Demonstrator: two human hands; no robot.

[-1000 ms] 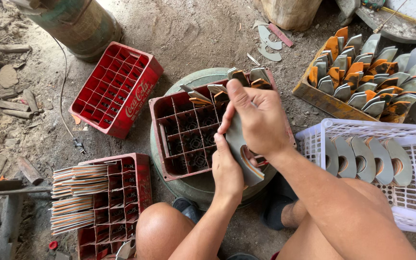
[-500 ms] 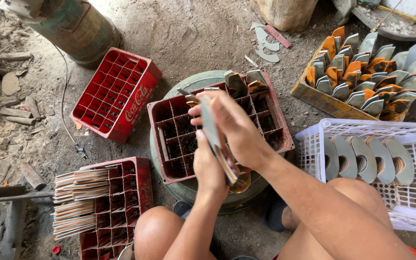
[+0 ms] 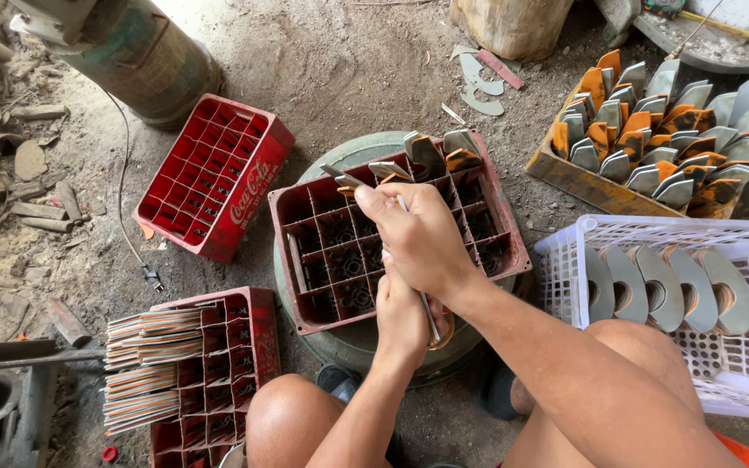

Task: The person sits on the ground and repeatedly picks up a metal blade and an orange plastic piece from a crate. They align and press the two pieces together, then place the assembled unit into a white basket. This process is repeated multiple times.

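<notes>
1. Metal blade (image 3: 427, 314): a thin flat piece seen edge-on at the centre of the frame, above the front edge of the dark red compartment crate (image 3: 322, 264). Half a second ago it sat more to the left with a broader grey face turned to the camera; now only a narrow edge shows.
2. Long axis: it runs from upper left to lower right, the upper end hidden under the right hand, the lower end pointing toward the bottom of the frame beside a brass-coloured ring (image 3: 446, 334).
3. Right hand (image 3: 418, 238): fingers closed firmly round the upper part of the blade, knuckles up. It has shifted slightly toward the right since the earlier frame.
4. Left hand (image 3: 400, 319): directly below the right hand, wrapped round the lower part of the blade; the two hands touch. Finger detail is hidden from this view.
5. The compartment crate rests on a round green drum (image 3: 353, 338); several blades stand in its far cells.
6. Right of frame: a white plastic basket (image 3: 565, 277) holding curved blades in a row; above it a wooden tray (image 3: 578, 178) of orange and grey blades.
7. Left of frame: a bright red crate (image 3: 214, 178), and at lower left another red crate (image 3: 227, 373) beside a stack of flat strips (image 3: 149, 368).
</notes>
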